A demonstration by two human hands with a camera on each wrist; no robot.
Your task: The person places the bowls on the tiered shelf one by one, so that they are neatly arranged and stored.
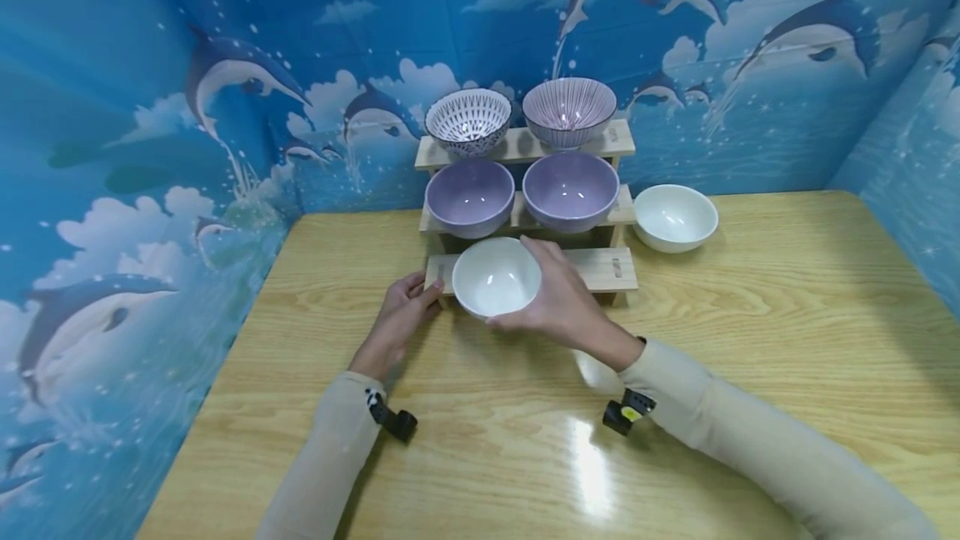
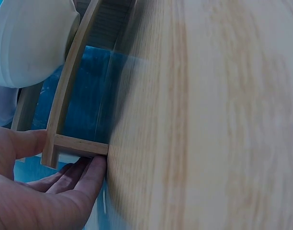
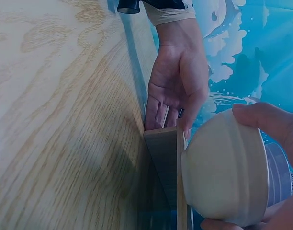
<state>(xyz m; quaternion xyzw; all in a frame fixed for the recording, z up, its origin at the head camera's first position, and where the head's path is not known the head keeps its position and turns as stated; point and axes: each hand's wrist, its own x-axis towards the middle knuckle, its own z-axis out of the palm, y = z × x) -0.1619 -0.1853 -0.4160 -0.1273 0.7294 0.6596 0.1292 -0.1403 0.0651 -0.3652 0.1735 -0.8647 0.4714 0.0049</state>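
My right hand grips a white bowl by its right side, thumb at the near rim and fingers at the far rim. The bowl's base is right at the lowest step of a three-step wooden display rack, toward its left end, as the right wrist view also shows. At that step's left end, my left hand holds the rack. In the left wrist view its thumb lies on the step's board and its fingers press against the outside of the leg.
Two purple bowls stand on the middle step. A dark-patterned bowl and a striped bowl are on the top one. Another white bowl sits on the wooden table, right of the rack. A dolphin-print backdrop rises behind.
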